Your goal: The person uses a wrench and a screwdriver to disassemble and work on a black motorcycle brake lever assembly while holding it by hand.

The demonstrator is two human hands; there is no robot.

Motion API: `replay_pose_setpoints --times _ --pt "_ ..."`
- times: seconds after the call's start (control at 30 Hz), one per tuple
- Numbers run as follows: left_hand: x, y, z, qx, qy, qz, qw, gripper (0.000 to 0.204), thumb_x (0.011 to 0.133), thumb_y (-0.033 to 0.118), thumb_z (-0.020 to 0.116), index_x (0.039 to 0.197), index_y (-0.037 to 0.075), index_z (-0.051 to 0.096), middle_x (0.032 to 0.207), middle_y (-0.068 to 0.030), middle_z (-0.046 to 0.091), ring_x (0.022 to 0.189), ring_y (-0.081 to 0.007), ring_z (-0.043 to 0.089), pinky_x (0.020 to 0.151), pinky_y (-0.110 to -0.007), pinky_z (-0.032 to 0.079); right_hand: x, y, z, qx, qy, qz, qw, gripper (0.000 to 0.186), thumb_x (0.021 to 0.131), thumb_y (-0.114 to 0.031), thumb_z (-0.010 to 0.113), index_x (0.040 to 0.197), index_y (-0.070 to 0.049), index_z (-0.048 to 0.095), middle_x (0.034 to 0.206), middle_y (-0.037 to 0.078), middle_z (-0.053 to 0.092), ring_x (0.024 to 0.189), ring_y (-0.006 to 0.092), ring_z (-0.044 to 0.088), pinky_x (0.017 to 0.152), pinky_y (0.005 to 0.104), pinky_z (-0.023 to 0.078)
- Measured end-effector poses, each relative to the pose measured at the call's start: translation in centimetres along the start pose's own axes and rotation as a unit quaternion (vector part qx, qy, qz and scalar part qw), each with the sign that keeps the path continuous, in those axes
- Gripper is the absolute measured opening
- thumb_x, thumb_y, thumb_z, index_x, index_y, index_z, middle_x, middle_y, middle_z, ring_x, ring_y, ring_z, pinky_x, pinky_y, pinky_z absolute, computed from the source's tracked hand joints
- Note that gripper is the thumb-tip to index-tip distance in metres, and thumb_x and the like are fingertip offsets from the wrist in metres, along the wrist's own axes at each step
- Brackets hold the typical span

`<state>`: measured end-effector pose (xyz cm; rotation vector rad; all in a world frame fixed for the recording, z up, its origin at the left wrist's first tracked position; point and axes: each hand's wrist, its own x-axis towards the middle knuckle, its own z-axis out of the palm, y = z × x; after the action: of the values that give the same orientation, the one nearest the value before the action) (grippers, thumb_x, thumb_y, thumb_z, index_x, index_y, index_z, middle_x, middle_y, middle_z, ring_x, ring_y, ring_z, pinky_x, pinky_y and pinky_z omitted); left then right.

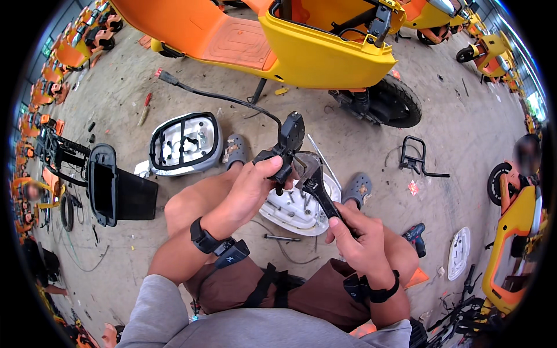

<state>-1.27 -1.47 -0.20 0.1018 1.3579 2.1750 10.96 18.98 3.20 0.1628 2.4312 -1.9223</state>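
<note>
Between my knees, my left hand (pixel 250 184) grips a black plastic part (pixel 290 134) with a thick black cable (pixel 229 97) running from it up to the left. The cable ends in a connector with a red tip (pixel 159 73). My right hand (pixel 362 243) is closed round the black handle of an adjustable wrench (pixel 325 200). Its grey head is up against the black part; whether the jaws clasp anything I cannot tell. Below both hands a white oval cover (pixel 284 214) lies on the floor, holding small screws and bits.
A yellow and orange scooter body (pixel 325 58) stands ahead. Around me on the floor are a white shell with black trim (pixel 185 144), a black bin (pixel 133 194), a screwdriver (pixel 145 109), a black bracket (pixel 415 155), a cordless drill (pixel 415 236) and a white panel (pixel 459 253).
</note>
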Motion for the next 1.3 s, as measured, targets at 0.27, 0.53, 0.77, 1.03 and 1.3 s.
replay_pose_setpoints --times 0.27,0.53,0.77,1.03,1.3 --pt "0.1 0.2 -0.2 0.058 -0.001 -0.015 0.998 0.046 0.097 0.043 0.057 0.122 0.005 0.058 0.093 -0.0038 0.064 0.08 -0.0112 0.055 0.077 -0.027 0.044 0.1 0.2 -0.4 -0.037 0.012 0.002 0.999 0.029 0.093 -0.008 0.066 0.12 0.005 0.069 0.063 0.006 0.068 0.058 0.0095 0.063 0.056 0.0239 0.048" --pt "0.2 -0.3 -0.5 0.084 0.008 -0.006 0.996 0.045 0.097 0.045 0.057 0.118 0.006 0.06 0.092 -0.0016 0.063 0.083 -0.0093 0.055 0.074 -0.024 0.044 0.1 1.5 -0.5 -0.099 0.021 -0.053 0.993 0.03 0.092 -0.009 0.068 0.119 0.004 0.069 0.063 0.007 0.068 0.056 0.0101 0.059 0.058 0.0249 0.047" --pt "0.3 -0.3 -0.7 0.108 0.019 -0.014 0.994 0.051 0.096 0.042 0.061 0.128 0.002 0.059 0.092 0.0008 0.061 0.083 -0.0078 0.054 0.073 -0.024 0.045 0.1 0.8 -0.4 -0.006 -0.002 0.021 1.0 0.03 0.095 -0.009 0.064 0.122 0.004 0.068 0.067 0.005 0.066 0.052 0.0074 0.051 0.052 0.0231 0.042" --pt "0.1 0.4 -0.8 0.182 0.033 0.003 0.983 0.043 0.095 0.043 0.059 0.108 0.002 0.061 0.087 -0.0037 0.064 0.076 -0.0099 0.056 0.07 -0.025 0.043 0.3 1.4 -1.0 -0.012 -0.039 0.002 0.999 0.031 0.096 -0.005 0.061 0.125 0.005 0.065 0.073 0.004 0.065 0.057 0.0055 0.052 0.052 0.0206 0.038" --pt "0.3 0.8 -1.5 0.217 0.044 -0.084 0.972 0.049 0.097 0.049 0.055 0.085 0.003 0.066 0.074 -0.003 0.063 0.062 -0.0095 0.053 0.058 -0.025 0.039 0.6 2.2 0.3 -0.174 0.066 -0.129 0.974 0.031 0.086 -0.008 0.073 0.117 -0.002 0.072 0.065 0.012 0.066 0.05 0.0205 0.052 0.053 0.0307 0.042"
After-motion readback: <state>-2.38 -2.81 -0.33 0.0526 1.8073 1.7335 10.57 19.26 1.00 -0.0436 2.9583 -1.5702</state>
